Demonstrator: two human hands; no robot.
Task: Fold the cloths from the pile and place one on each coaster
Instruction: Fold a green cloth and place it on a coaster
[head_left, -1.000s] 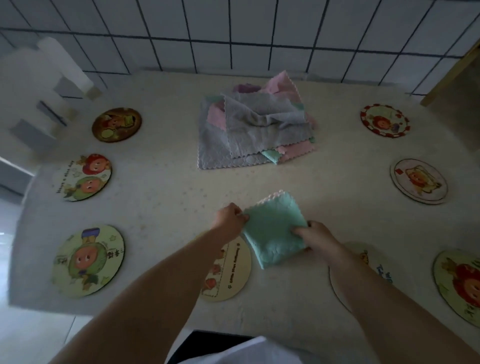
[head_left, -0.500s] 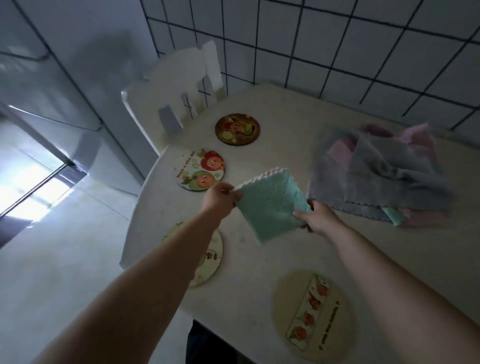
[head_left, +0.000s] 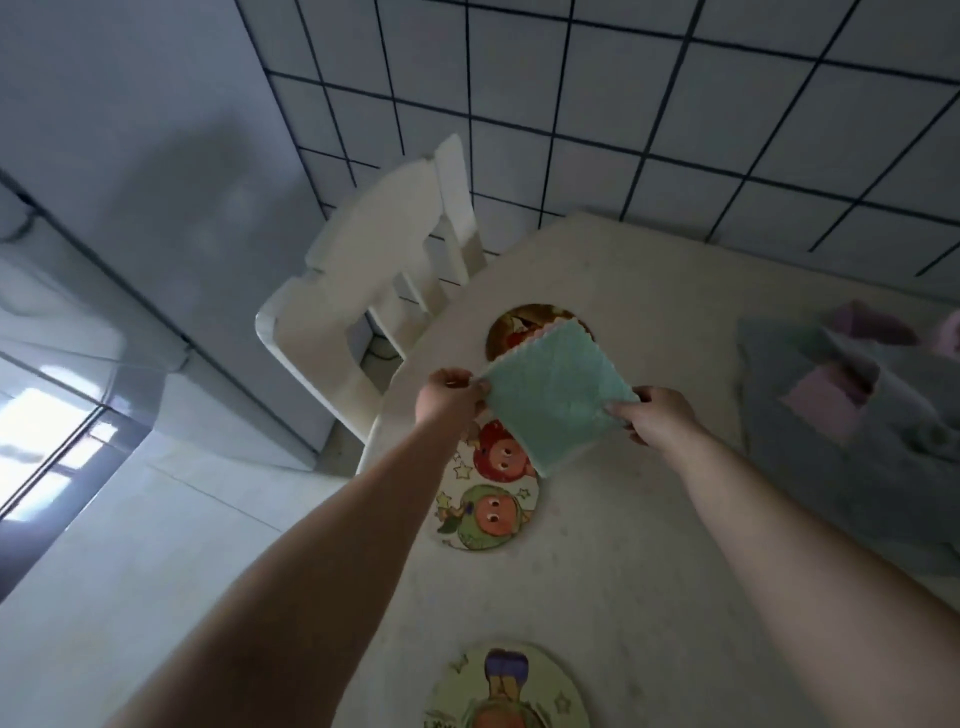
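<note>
- Folded green cloth (head_left: 558, 397): held above the tabletop (head_left: 649, 519) near its left edge, a square with a scalloped pink edge showing along its far side.
- Left hand (head_left: 449, 397): fingers curled, pinching the cloth's left corner.
- Right hand (head_left: 657, 415): thumb and fingers pinching the cloth's right corner.
- Dark coaster (head_left: 519, 325): near the far left corner of the tabletop, largely hidden behind the held cloth; bare where visible.
- Two-face coaster (head_left: 485, 506): at the left edge, partly under the cloth's low corner; cartoon faces and stars, no writing readable.
- Near coaster (head_left: 506, 686): by the near edge, cut off by the frame; lettering at its rim too blurred to read.
- Cloth pile (head_left: 852, 405): toward the right, grey on top, pink and purple showing.
- White chair (head_left: 374, 291): beside the left edge.
- No brands visible.
</note>
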